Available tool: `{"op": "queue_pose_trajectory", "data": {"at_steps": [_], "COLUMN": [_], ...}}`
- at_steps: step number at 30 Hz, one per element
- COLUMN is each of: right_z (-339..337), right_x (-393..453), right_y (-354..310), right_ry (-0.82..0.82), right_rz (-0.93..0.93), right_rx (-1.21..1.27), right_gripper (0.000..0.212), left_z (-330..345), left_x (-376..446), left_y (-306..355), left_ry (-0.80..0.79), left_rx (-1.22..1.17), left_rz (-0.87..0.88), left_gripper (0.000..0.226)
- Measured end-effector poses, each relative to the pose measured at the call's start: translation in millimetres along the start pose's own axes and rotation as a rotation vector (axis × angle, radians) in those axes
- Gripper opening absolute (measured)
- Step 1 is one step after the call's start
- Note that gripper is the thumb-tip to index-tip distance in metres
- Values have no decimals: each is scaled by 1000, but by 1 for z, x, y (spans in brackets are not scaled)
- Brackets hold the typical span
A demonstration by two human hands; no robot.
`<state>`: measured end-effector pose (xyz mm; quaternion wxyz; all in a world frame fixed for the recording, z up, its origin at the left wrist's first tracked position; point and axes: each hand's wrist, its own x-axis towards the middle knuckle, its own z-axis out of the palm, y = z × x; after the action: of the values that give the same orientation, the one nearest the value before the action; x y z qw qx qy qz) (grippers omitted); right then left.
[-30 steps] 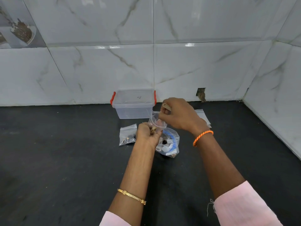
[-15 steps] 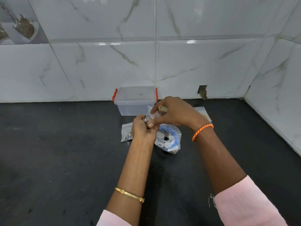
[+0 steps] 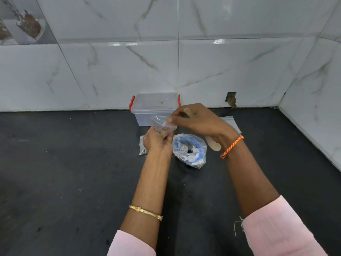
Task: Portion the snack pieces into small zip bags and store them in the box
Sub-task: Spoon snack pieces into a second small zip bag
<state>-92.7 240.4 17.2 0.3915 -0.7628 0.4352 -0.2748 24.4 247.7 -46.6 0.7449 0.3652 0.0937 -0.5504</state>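
Pinching the small zip bag (image 3: pixel 163 124) mid-frame, your right hand (image 3: pixel 200 122) also grips a wooden spoon (image 3: pixel 214 145); your left hand (image 3: pixel 156 142) curls round the bag's bottom.

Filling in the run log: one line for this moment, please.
step: filling small zip bag | left hand: holds bag | right hand: pinches bag, holds wooden scoop | box: lidded

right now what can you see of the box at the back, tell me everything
The box is a small see-through plastic tub with a clear lid on and a red latch at each end. A small dark mark shows on the lid. It stands upright on the black counter close to the tiled wall. It looks empty, though the zip bag and the right hand cover its front right corner. Neither hand seems to touch it.
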Motion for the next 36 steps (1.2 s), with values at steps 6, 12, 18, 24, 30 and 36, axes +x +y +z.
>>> {"op": "queue_pose_trajectory", "data": {"at_steps": [6, 12, 18, 24, 30, 36], "right_z": [9, 44, 34, 20, -11, -8], "right_x": [7, -3, 5, 8, 7, 2], "right_y": [81, 108, 114, 125, 92, 60], "right_ry": [103, 100, 108, 203, 199, 246], "right_rz": [676, 721, 707, 667, 488, 225], "right_rx": [-440, -378, -375, -250, 100, 198], "right_gripper": [61, 57, 51, 53, 21, 44], "left_z": [-39, -38, -44, -64, -63, -62], "left_x": [18, 33, 40, 42, 42, 28], "left_y": [-11, -44, -53, -61, -63, -78], "left_ry": [32, 63, 120, 277, 223, 250], "left_rx": [407, 1008, 1291, 1042, 815, 719], "left_rz": [-170, -25, 151, 193, 67, 91], "left_gripper": [23, 113, 41, 19, 35, 47]}}
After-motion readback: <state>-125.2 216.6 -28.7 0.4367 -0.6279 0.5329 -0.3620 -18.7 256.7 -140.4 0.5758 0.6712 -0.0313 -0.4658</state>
